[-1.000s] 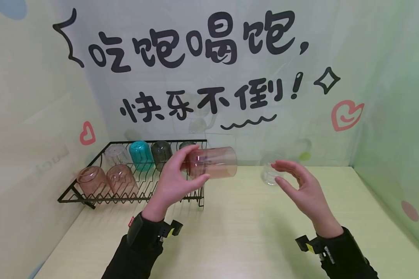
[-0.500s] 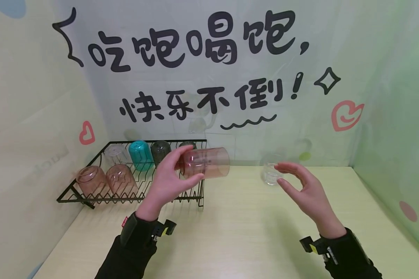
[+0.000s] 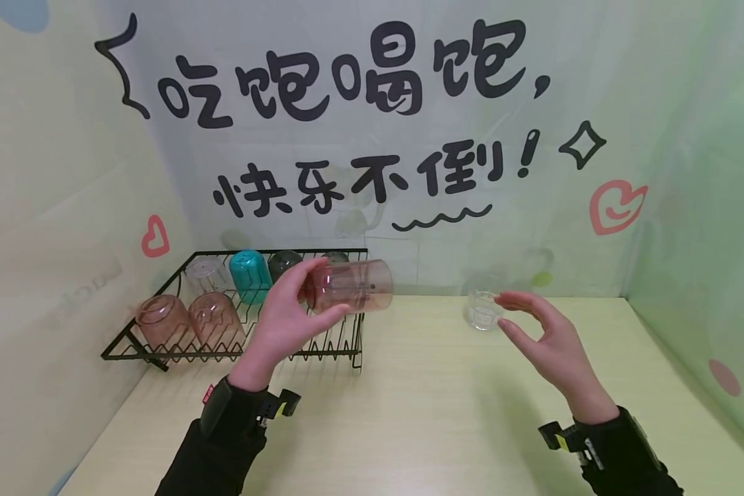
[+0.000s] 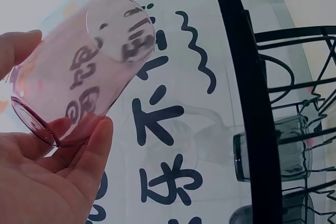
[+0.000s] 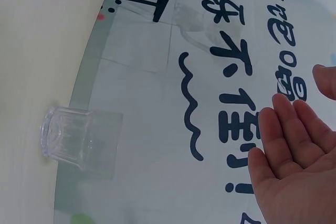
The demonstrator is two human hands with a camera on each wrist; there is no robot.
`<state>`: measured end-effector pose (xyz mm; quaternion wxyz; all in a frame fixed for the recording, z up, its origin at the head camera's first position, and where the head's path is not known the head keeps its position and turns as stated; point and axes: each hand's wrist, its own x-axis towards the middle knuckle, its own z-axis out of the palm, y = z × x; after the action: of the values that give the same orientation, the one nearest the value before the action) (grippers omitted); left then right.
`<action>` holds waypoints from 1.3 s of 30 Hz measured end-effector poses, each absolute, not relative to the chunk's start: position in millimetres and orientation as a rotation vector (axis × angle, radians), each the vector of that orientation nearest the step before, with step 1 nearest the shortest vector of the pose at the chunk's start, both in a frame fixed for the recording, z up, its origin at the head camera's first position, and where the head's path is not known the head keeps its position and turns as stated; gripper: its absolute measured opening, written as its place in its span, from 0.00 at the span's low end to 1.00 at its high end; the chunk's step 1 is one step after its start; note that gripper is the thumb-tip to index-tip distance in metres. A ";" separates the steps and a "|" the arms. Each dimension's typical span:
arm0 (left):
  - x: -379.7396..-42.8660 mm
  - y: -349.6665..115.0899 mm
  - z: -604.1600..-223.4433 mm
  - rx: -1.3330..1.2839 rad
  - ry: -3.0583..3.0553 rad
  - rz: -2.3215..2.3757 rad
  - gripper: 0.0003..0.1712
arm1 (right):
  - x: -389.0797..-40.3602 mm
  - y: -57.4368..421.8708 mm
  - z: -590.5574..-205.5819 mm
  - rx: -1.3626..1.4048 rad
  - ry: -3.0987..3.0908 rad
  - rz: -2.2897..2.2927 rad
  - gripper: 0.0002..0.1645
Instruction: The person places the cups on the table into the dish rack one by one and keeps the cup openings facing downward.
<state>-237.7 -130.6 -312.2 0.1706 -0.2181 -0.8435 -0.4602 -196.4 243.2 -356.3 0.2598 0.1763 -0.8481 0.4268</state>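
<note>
My left hand (image 3: 279, 313) grips a see-through pink drinking glass (image 3: 362, 286) between thumb and fingers. It lies on its side in the air, with one end toward the right, in front of the right part of the black wire dish rack (image 3: 235, 356). The left wrist view shows the fingers around one end of this pink glass (image 4: 79, 72). A clear glass (image 3: 485, 313) stands on the table toward the back. My right hand (image 3: 554, 351) hovers near it in the head view, thumb and fingers apart, holding nothing. Its palm faces the camera in the right wrist view.
The rack holds two pink glasses (image 3: 215, 320), a clear one (image 3: 207, 275), a turquoise one (image 3: 250, 275) and dark grey ones (image 3: 283, 263), bottoms up. Printed walls (image 3: 446, 255) enclose the pale table (image 3: 409, 413) at the back and sides.
My left hand has carried the pink glass leftward, over more of the rack's right side. The right hand has drifted slightly right, and more of the clear glass shows.
</note>
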 end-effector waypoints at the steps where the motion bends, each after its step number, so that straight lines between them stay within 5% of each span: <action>1: -238.0 -131.6 -312.2 -0.612 -2.400 -1.300 0.44 | -196.6 244.0 -356.8 0.476 -2.300 1.149 0.23; 39: -245.3 -174.6 -313.1 -0.474 -2.570 -1.076 0.45 | -201.8 263.7 -375.9 0.415 -2.428 0.995 0.25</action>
<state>-245.3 -174.6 -313.1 0.1568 -0.1656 -0.8981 -0.3760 -201.8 263.7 -375.9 0.2403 0.1515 -0.8872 0.3635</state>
